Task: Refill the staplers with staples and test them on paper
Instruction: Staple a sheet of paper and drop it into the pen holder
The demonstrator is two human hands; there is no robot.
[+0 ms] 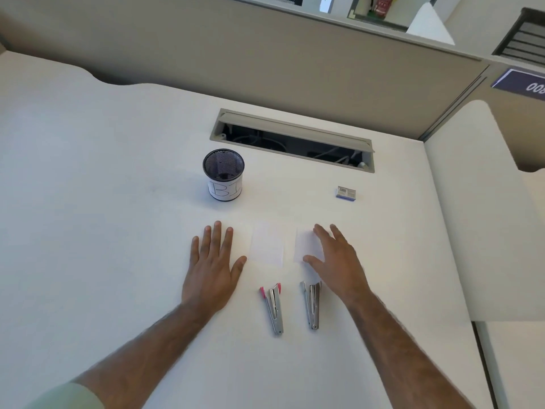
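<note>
Two small metal staplers lie side by side on the white desk, their top arms swung open: a pink-tipped stapler (274, 308) on the left and a plain silver stapler (312, 305) on the right. Beyond them lie two white paper slips, the left slip (267, 246) and the right slip (305, 245). A small staple box (346, 192) sits further back on the right. My left hand (213, 267) rests flat on the desk left of the left slip, fingers spread. My right hand (336, 261) hovers over the right slip's right part, fingers apart, holding nothing.
A black mesh cup (223, 174) with a white label stands behind my left hand. An open cable hatch (292, 140) is cut into the desk further back. A grey partition wall (265, 54) closes the far side. The desk's right edge (472, 320) meets another desk.
</note>
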